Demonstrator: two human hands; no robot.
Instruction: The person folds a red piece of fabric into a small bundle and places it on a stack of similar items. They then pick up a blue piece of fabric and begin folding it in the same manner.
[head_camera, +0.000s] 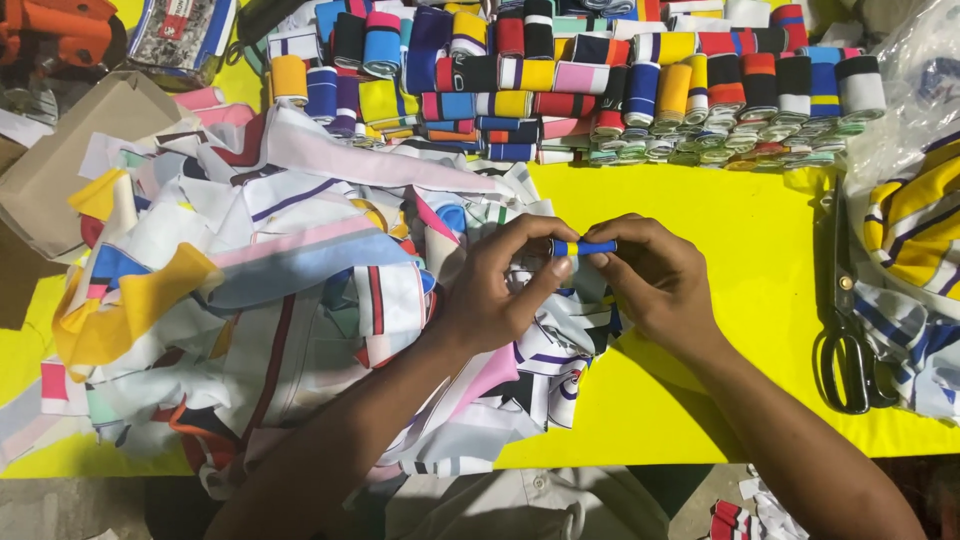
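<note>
My left hand (495, 290) and my right hand (655, 280) meet above the yellow table (760, 260). Between their fingertips they pinch a small tight roll of blue and yellow fabric strip (583, 247), held level. Under my left hand lies a big loose heap of printed fabric pieces (270, 300) in white, blue, pink, yellow and red. Along the far edge of the table several rolled striped strips (600, 85) lie stacked in rows.
Black-handled scissors (848, 330) lie on the table at the right, beside a clear plastic bag (915, 90) and striped yellow and blue cloth (915, 230). A brown cardboard box (60, 165) sits at the far left, an orange object (60, 30) behind it.
</note>
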